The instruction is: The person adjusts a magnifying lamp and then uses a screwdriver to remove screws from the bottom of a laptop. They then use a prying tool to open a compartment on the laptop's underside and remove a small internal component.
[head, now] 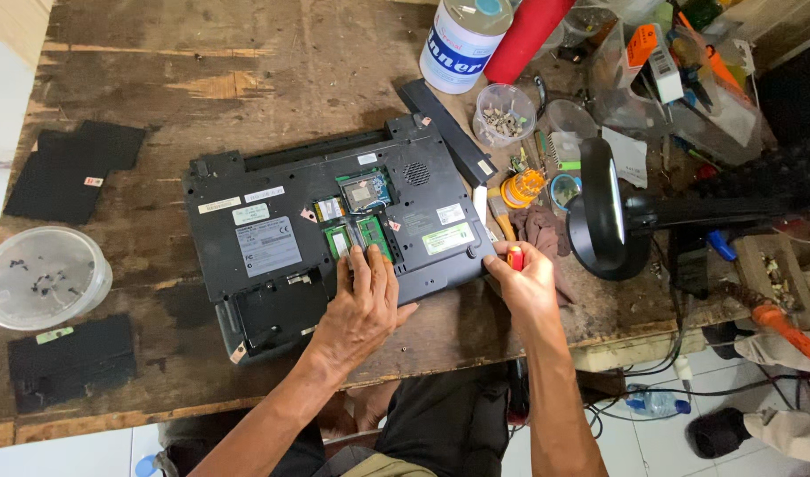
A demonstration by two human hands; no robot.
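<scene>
The upturned dark grey plastic laptop lies mid-desk. The left hand rests flat on its open memory bay, fingers spread and released. At the laptop's right edge, the right hand is clenched around a red-handled screwdriver.

View: head camera, single — no second view
Facing: straight down onto the upturned laptop
Nearness: arm's reach above laptop — workbench around it

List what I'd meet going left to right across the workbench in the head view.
Clear round dish → upturned laptop → left hand → right hand → black lamp head.
</scene>
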